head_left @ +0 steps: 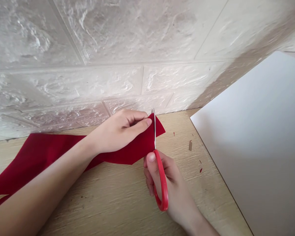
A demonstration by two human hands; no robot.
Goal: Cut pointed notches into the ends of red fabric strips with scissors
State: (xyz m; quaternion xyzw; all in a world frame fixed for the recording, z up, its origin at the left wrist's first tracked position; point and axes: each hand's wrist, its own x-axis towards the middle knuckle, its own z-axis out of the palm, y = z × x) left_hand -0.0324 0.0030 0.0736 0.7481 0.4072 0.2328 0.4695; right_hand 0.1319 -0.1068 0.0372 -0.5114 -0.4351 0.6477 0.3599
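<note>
**Scissors (164, 186) at the edge of red felt (142, 152)**

The piece of red felt lies on a pale wooden tabletop (206, 205), its pointed end just past the left hand's fingertips. From there, it runs back under the left forearm and leaves the view at the left edge. The silver blades (154, 129) of the scissors stand upright across the felt's right end, with their tip rising just past its top edge. They appear almost edge-on, so how far they are spread cannot be told.

The left hand (120, 131) grips the felt just left of the blades, with the thumb pressing on top and the fingers curled behind. The right hand (167, 183) sits just below the felt and holds the scissors by their red plastic handles, its thumb resting at the upper loop and its fingers wrapped around the far side.

Tiny red snippets (201, 170) and a small tan chip (190, 146) lie to the right of the grip. Farther right, a white board (248, 147) rests on the table. Beyond the hands, the table meets a brick-patterned wall panel (88, 42).
</note>
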